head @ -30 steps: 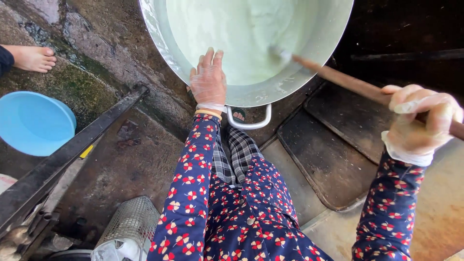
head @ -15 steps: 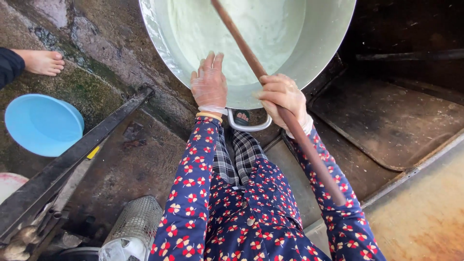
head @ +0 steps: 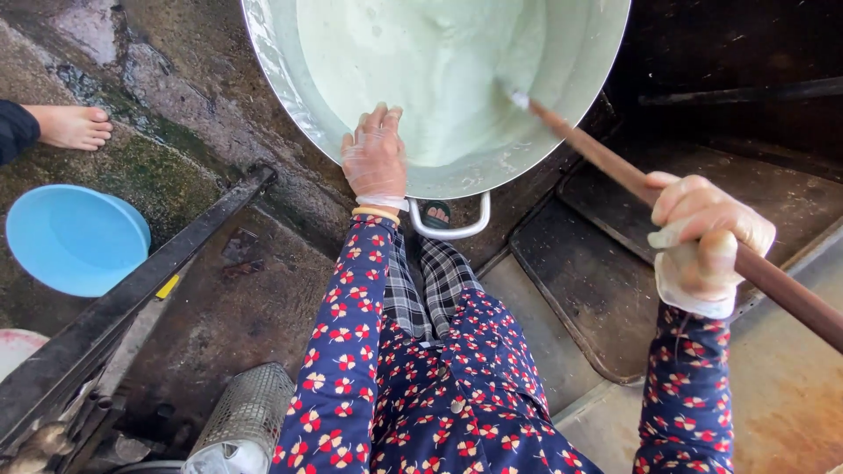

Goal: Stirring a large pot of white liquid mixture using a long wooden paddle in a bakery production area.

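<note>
In the head view, the left hand (head: 375,156), in a thin clear glove, lies with fingers spread on the near rim of a large metal basin (head: 290,96) that holds a pale, milky liquid (head: 413,61), while the right hand (head: 707,237), also gloved, is wrapped tight around a long wooden stick (head: 615,167) whose tip dips into that liquid. To the left on the wet concrete floor (head: 255,307) sit a blue plastic bowl (head: 75,239) and another person's bare foot (head: 72,125); a wire-mesh cylinder (head: 246,412) stands near the bottom edge.

Damp mossy concrete floor (head: 149,167), dark metal sheets (head: 606,290), daylight
</note>
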